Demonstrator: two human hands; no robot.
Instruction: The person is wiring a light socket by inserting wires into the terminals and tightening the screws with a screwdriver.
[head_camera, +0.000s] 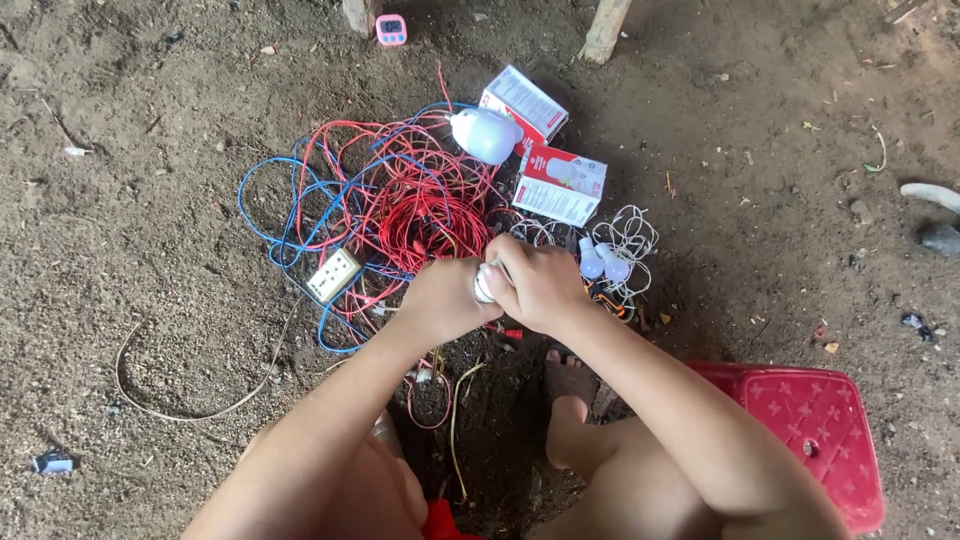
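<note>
My left hand (442, 298) and my right hand (540, 283) meet over the dirt floor, both closed around a small white object (486, 283), mostly hidden by my fingers. Just beyond them lies a tangle of red and blue wires (400, 200). A white switch box (334, 274) sits among the wires to the left of my left hand. A large white bulb (485, 134) rests at the far edge of the tangle. Two small white bulbs (603, 263) lie on coiled white wire (630, 235) right of my right hand.
Two red-and-white cardboard boxes (524, 102) (560, 184) lie beyond the wires. A red plastic stool (810, 420) stands at the lower right. My bare foot (566, 380) rests below my hands. A small pink timer (391, 29) sits at the top, near wooden posts (606, 28).
</note>
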